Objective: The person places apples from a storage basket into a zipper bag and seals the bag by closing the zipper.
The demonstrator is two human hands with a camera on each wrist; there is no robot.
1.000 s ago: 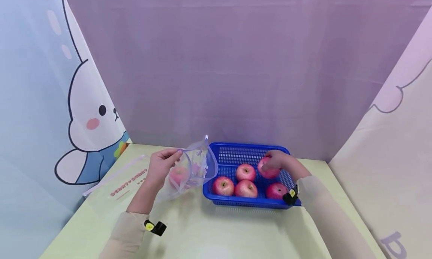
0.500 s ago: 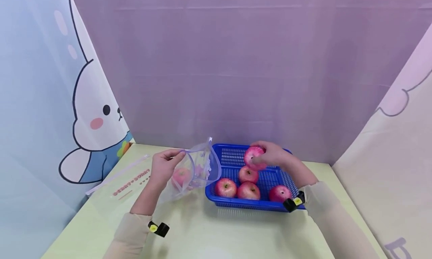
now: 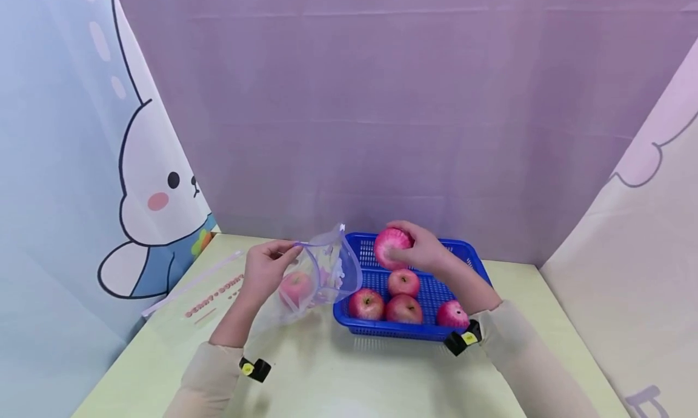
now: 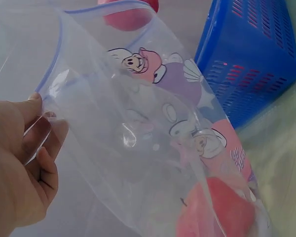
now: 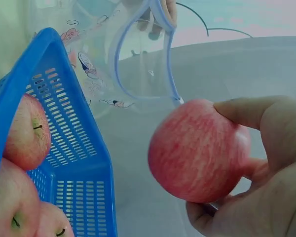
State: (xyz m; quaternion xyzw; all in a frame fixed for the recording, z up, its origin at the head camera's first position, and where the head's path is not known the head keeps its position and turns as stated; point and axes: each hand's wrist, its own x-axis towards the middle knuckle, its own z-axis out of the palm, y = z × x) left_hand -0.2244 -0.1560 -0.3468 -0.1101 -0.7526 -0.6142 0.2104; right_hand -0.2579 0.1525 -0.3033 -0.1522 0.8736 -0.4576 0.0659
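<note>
My left hand (image 3: 267, 269) pinches the rim of a clear zip bag (image 4: 123, 113) with cartoon prints. The bag's mouth gapes toward the basket, and one apple (image 4: 212, 210) lies low inside it. In my right hand (image 3: 422, 248) is a red apple (image 5: 200, 150), gripped between thumb and fingers above the back of a blue basket (image 3: 469, 254). Beneath it in the head view, several apples sit in the basket: one apple (image 3: 403, 283) in the middle, two along the front left, and another apple (image 3: 451, 314) at the front right, partly hidden by the wrist camera.
A flat clear bag (image 3: 215, 297) with red lettering lies on the pale table (image 3: 327, 375) at the left, partly behind my left forearm. A purple curtain (image 3: 349, 121) hangs behind the table. Printed cloth walls (image 3: 65, 182) flank both sides.
My right hand has lifted the apple from the basket's right side and carried it left, toward the bag. My left hand keeps the bag's rim pinched, almost still.
</note>
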